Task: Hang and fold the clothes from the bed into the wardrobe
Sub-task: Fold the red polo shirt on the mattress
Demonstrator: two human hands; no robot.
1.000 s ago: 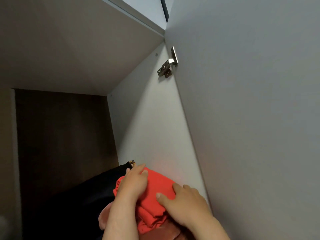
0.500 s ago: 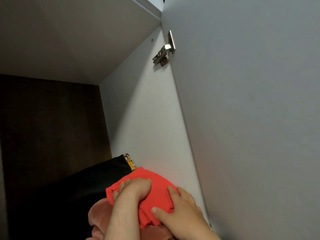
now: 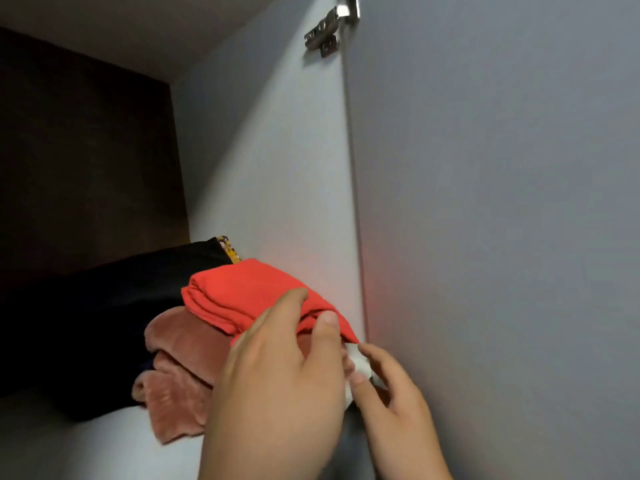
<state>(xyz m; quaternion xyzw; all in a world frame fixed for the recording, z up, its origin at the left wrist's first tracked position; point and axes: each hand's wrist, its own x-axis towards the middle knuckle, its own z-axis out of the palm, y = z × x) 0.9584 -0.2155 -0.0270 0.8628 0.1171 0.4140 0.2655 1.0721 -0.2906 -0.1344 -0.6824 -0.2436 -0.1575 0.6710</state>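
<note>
Here's the red garment (image 3: 242, 292), folded and sitting on top of the pile on the wardrobe shelf (image 3: 104, 452), tucked right up against the white side panel (image 3: 277, 168). Under it lies a pink velvety garment (image 3: 180, 362), folded too, with its lower edge hanging over the front of the pile. Behind and to the left there's a black garment (image 3: 104, 306), and a scrap of yellow patterned fabric (image 3: 228, 249) peeps out at its far corner by the panel.

The left hand (image 3: 277, 386) is on the near right corner of the red garment, forefinger laid over the top and thumb pushed in from below, so the fabric is nipped between them. The other fingers are hidden behind the hand. The right hand (image 3: 398, 410) sits just beside it, low against the open door (image 3: 502, 202), forefinger and thumb closed on a small white piece (image 3: 358, 363) under the red corner; what that piece is, I can't tell.

Up top, a metal hinge (image 3: 329, 29) joins the door to the panel
</note>
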